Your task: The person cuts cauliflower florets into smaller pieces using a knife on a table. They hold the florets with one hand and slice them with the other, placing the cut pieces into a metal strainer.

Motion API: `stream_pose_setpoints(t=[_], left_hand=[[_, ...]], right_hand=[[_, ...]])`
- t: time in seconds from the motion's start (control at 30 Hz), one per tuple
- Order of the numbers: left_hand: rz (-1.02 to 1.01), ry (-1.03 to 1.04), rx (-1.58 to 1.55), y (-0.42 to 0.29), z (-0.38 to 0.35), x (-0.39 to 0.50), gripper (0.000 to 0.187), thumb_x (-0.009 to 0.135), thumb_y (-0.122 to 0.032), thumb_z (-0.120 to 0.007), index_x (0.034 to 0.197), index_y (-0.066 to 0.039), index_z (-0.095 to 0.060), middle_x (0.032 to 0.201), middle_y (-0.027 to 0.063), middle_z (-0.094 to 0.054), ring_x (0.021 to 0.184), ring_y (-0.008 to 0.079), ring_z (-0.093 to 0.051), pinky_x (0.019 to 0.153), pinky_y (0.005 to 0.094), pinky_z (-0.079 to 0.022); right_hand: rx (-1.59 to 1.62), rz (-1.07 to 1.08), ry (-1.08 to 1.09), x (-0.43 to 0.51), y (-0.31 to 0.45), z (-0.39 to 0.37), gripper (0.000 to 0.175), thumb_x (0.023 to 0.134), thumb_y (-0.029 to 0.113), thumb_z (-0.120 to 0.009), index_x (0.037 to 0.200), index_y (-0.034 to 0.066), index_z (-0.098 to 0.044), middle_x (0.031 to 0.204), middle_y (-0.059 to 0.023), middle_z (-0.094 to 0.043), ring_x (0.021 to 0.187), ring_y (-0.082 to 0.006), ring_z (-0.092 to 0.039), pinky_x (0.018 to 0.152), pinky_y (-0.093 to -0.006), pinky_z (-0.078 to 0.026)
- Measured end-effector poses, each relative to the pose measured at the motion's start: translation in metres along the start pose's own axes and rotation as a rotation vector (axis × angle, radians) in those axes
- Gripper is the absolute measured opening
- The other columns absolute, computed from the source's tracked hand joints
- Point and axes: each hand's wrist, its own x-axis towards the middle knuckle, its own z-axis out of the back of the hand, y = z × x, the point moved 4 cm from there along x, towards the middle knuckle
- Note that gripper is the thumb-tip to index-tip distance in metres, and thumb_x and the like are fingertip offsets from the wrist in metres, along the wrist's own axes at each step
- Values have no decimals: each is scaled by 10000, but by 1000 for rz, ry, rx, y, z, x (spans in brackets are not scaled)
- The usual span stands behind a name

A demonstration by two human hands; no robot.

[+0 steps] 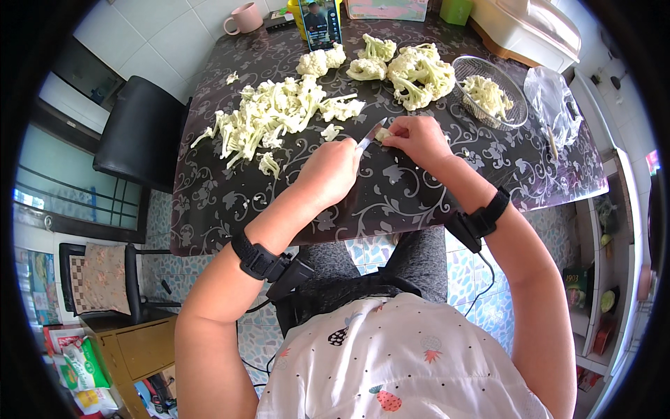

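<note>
My left hand (pixel 335 170) is closed around the handle of a small knife, whose blade (pixel 373 133) points up and to the right. My right hand (pixel 419 137) pinches a small piece of cauliflower (pixel 382 134) right beside the blade. A spread pile of cut cauliflower florets (pixel 272 112) lies left of the knife, with a loose floret (pixel 331 132) just above my left hand. Larger cauliflower chunks (pixel 421 76) rest beyond my right hand. A wire mesh basket (pixel 515 97) with some florets in it stands to the right.
The dark patterned table (pixel 387 209) carries a clear plastic bag (pixel 549 105) at right. A phone (pixel 320 26) leans upright at the back, near a pink mug (pixel 245 19). A white lidded container (pixel 528 31) is at back right; a black chair (pixel 138 133) stands at left.
</note>
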Motion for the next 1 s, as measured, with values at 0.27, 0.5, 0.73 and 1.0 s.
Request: stream_pose_setpoints(t=[0.27,0.5,0.73,1.0], left_hand=[[98,209,143,-12,9,7,196,884,-102,-473,860,47,-599,828,238,-648,819,408,-642,724,468,-514],[46,229,260,-22,3,21,164,823,-61,-491,848,39,-618,842,252,-652,829,387,-652,720,450,-525],[52,229,233,-15,-19,30,133,839,-57,-519,884,55,-574,845,265,-642,840,407,-642,728,462,-522],[17,127,278,-11,-26,20,104,825,-44,-494,840,41,-551,738,240,-642,746,389,-659,667,453,-530]], right_hand=[[-108,48,16,1,6,1,166,744,160,-746,845,42,-686,767,-105,-693,716,-233,-676,672,-324,-524],[-136,45,34,4,4,-1,157,743,153,-744,847,51,-685,764,-112,-690,724,-253,-678,667,-338,-522],[-69,77,-3,4,-1,-3,149,740,191,-733,807,70,-680,743,-121,-671,743,-323,-647,684,-402,-511],[-77,31,-9,1,2,-2,170,748,144,-751,852,31,-678,755,-117,-690,711,-237,-679,662,-326,-521]])
